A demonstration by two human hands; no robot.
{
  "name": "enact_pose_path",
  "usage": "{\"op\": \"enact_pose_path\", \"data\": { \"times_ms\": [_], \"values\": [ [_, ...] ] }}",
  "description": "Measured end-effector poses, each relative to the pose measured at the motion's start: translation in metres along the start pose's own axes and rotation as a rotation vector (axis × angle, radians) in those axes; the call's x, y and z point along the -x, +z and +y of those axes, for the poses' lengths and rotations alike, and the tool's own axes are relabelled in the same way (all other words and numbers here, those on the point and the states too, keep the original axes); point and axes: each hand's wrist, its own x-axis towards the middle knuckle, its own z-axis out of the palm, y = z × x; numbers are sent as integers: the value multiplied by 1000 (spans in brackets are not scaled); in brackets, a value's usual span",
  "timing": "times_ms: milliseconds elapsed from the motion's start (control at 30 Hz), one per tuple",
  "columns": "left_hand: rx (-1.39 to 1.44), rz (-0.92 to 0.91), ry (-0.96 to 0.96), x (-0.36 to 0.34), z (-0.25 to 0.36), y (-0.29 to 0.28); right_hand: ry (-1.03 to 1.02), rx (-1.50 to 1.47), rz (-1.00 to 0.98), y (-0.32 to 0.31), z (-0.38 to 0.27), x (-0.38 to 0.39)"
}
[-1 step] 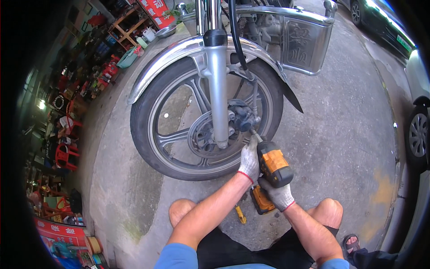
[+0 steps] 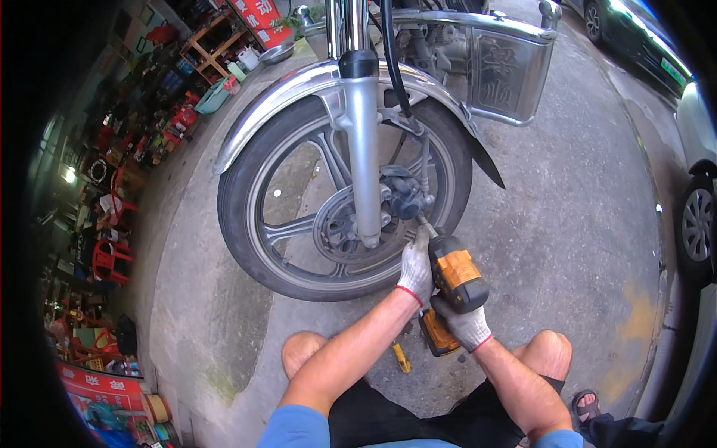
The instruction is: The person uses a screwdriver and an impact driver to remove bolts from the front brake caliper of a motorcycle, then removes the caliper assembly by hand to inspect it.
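My right hand, in a white knit glove, wraps round the handle of a black and orange cordless impact wrench. The wrench's battery base hangs below that hand. My left hand, gloved too, is closed at the nose of the wrench, its fingertips partly hidden. From the nose, a socket reaches to the brake caliper on a motorcycle's front wheel. The brake disc sits partly behind the silver fork leg.
A yellow-handled tool lies on the concrete between my knees. A chrome crash bar with a metal panel juts out at the upper right. Shelves, red stools and clutter line the left; parked cars stand at right, near another person's sandalled foot.
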Motion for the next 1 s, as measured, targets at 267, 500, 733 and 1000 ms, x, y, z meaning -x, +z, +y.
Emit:
{"op": "enact_pose_path", "data": {
  "times_ms": [267,500,733,1000],
  "values": [
    [-22,-47,-28,1,0,-2,69,-23,-20,-10,-3,5],
    [-191,-113,12,17,-6,0,183,-128,-26,-32,5,25],
    [-676,-179,-31,8,-11,-45,100,475,-165,-68,40,13],
    [-1844,-56,62,-22,-48,-171,696,889,-49,-96,131,12]
  ]
}}
